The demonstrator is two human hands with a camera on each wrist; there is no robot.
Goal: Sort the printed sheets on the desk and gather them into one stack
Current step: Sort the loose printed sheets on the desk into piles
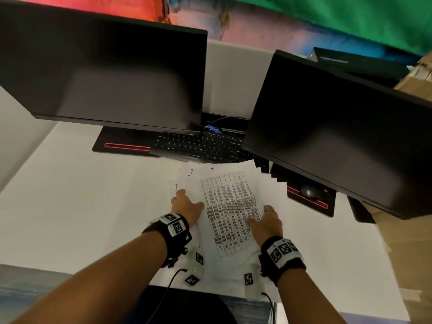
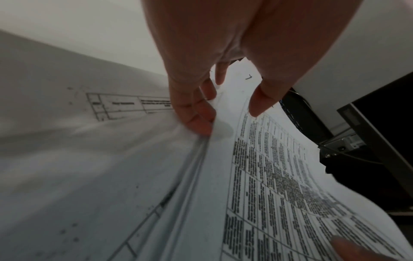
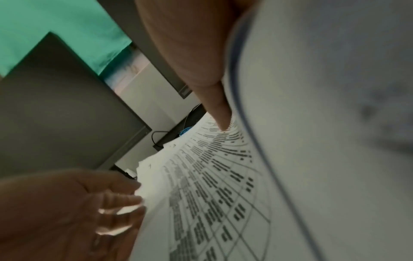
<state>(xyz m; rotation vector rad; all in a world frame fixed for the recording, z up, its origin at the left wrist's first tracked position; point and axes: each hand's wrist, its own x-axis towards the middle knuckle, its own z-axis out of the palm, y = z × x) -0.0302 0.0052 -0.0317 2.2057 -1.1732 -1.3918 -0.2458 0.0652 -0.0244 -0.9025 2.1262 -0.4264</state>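
Observation:
A loose pile of printed sheets (image 1: 231,206) lies fanned on the white desk (image 1: 81,206), just in front of the keyboard. The top sheet (image 2: 268,185) carries a dense printed table. My left hand (image 1: 187,203) grips the pile's left edge. In the left wrist view its fingers (image 2: 196,114) curl against the edge and its thumb (image 2: 261,98) hovers over the top sheet. My right hand (image 1: 263,216) holds the right side, thumb (image 3: 218,109) pressed on the printed face where the sheet (image 3: 312,123) bends upward. Its other fingers are hidden behind the paper.
Two dark monitors (image 1: 117,78) (image 1: 339,136) hang over the back of the desk, with a black keyboard (image 1: 198,146) between them. A mouse (image 1: 309,190) sits on a red-trimmed black pad to the right. Cardboard boxes (image 1: 416,85) stand far right. Marker tags (image 1: 192,279) lie near the front edge.

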